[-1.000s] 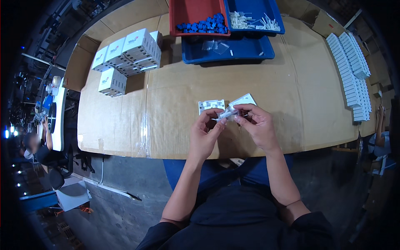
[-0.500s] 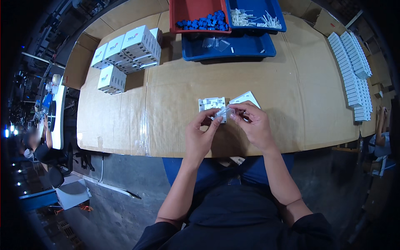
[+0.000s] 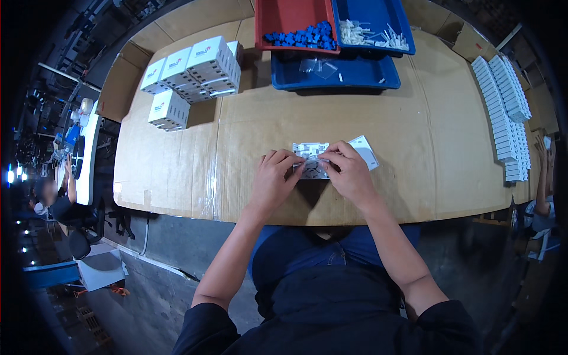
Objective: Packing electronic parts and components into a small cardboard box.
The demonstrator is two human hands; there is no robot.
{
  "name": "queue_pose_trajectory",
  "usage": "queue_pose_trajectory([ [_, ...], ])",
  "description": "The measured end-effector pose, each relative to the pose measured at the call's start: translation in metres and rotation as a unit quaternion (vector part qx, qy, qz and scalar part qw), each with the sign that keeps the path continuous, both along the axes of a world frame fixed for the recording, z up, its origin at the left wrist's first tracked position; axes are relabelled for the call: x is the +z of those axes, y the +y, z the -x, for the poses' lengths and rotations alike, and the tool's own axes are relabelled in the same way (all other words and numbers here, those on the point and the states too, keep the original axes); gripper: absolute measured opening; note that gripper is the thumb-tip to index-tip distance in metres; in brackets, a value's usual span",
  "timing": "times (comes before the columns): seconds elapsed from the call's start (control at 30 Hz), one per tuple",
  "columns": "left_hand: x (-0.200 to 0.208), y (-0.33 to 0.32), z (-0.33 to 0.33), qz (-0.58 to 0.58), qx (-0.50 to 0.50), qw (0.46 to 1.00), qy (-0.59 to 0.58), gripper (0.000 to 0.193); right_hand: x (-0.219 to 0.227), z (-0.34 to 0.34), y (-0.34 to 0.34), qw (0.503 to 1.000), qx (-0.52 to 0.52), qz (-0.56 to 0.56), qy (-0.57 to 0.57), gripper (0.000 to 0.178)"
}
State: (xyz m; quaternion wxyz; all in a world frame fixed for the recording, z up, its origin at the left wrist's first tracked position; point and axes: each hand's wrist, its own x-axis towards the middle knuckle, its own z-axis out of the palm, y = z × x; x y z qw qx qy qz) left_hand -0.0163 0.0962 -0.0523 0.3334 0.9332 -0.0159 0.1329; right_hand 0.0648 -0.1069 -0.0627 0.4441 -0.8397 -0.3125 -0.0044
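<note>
Filmy packet [image 3: 310, 159] is pinched by left hand [image 3: 273, 178] and right hand [image 3: 350, 176], grip narrow, over a notched frame [image 3: 313, 171].

Counts one left hand [image 3: 273, 180] and one right hand [image 3: 350, 177], one white base [image 3: 310, 148] and one white panel [image 3: 365, 151]. Adds one red tray [image 3: 296, 13] and two blue trays [image 3: 361, 71]. Includes at least five stacks of white boxes [image 3: 164, 108] and two other people [image 3: 63, 206]. Shows blue pieces [image 3: 302, 38] and white sticks [image 3: 394, 40] too many to count.
</note>
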Motion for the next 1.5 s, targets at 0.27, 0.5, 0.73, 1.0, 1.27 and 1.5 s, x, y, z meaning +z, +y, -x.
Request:
queue_pose_trajectory([
  [0.27,-0.01,-0.002,0.002,0.045,0.009,0.999,-0.016,0.017,0.013,-0.005,-0.003,0.997,0.035,0.052,-0.043,0.011],
  [0.5,-0.012,-0.007,0.01,0.015,0.006,0.998,-0.053,0.034,0.019,-0.004,-0.008,0.988,0.089,0.107,-0.061,0.012],
  [0.73,-0.013,-0.007,0.011,-0.034,-0.025,0.997,-0.066,0.047,0.027,0.006,-0.015,0.984,0.099,0.143,-0.043,0.012],
  [1.0,-0.005,-0.006,0.01,-0.03,-0.022,0.999,-0.023,0.05,0.051,-0.097,0.014,0.994,0.042,0.102,-0.019,0.019],
  [1.27,0.009,-0.001,-0.001,-0.005,-0.014,0.999,0.048,0.085,0.064,-0.249,0.089,0.994,-0.043,0.025,-0.094,0.022],
  [1.5,0.013,-0.003,-0.004,-0.006,-0.022,0.998,0.066,0.092,0.048,-0.325,0.118,0.966,-0.043,0.176,-0.185,0.026],
])
